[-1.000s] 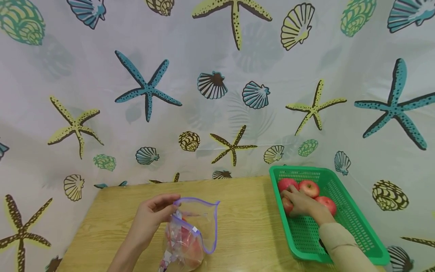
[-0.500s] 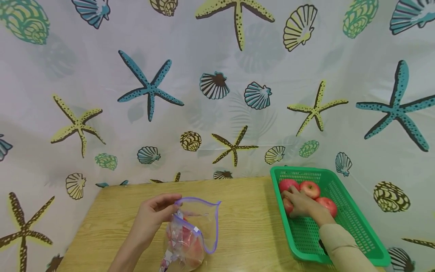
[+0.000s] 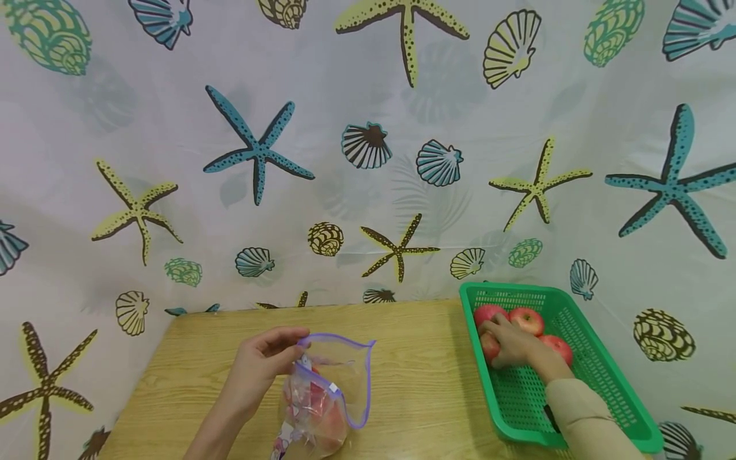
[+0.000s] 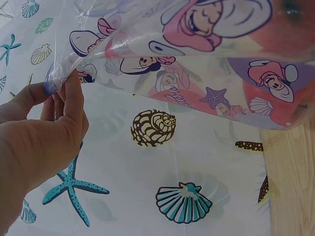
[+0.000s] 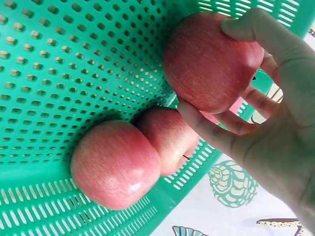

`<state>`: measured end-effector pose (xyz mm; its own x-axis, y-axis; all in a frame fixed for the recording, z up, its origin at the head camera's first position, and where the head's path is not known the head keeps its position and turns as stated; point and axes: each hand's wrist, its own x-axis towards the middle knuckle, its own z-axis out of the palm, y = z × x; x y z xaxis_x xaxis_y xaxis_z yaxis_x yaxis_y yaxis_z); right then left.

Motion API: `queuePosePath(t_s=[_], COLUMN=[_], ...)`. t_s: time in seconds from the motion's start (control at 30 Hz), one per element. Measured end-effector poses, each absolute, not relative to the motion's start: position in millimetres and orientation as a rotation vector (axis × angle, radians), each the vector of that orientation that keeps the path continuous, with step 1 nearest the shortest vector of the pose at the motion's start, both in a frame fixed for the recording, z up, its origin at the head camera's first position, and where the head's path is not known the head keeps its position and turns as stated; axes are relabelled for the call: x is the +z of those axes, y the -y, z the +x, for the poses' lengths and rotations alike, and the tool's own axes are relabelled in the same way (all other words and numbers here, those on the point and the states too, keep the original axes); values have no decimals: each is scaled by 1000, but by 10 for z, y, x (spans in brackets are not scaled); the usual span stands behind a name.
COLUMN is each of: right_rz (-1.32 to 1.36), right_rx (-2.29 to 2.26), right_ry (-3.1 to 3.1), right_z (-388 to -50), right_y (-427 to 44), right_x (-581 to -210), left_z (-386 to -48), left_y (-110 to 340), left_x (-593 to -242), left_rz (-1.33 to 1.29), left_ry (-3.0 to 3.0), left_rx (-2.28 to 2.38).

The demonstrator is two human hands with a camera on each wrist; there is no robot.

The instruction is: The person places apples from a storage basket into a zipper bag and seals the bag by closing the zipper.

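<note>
My left hand [image 3: 266,359] pinches the rim of a clear zip bag [image 3: 358,377] between thumb and fingers. The bag has a purple edge, a white slider and printed cartoon figures, and its mouth gapes. Red apples [image 3: 329,425] show through its side. Inside the green basket, my right hand [image 3: 513,345] grips an apple [image 5: 211,61] with thumb and fingers curled round it. Two more apples, one nearer [image 5: 115,164] and one behind it [image 5: 170,140], lie beside it in the right wrist view. Another apple [image 3: 489,314] is partly covered by the right hand in the head view.
The perforated green basket [image 3: 621,390] stands at the right of the wooden table [image 3: 422,370]. A curtain [image 3: 368,204] printed with starfish and shells hangs behind and at the sides. A small dark object [image 3: 550,416] shows in the basket next to the right sleeve.
The head view has shifted slightly, moving the whole scene a little to the right. Both hands keep their places, the left on the bag and the right on the apple.
</note>
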<state>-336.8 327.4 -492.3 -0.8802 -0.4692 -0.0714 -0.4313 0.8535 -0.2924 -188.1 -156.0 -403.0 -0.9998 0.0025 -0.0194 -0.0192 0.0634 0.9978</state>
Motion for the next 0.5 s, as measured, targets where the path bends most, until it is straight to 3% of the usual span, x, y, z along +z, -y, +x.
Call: queuePosePath(t_s=[0.5], right_rz=[-728], right_rx=[-334], right_ry=[-3003], right_z=[-3308], right_y=[-3235], right_x=[-4647], left_z=[-1873], left_y=[1527], left_x=[-4026], left_rz=[40], left_ry=[-2272], left_rx=[2159])
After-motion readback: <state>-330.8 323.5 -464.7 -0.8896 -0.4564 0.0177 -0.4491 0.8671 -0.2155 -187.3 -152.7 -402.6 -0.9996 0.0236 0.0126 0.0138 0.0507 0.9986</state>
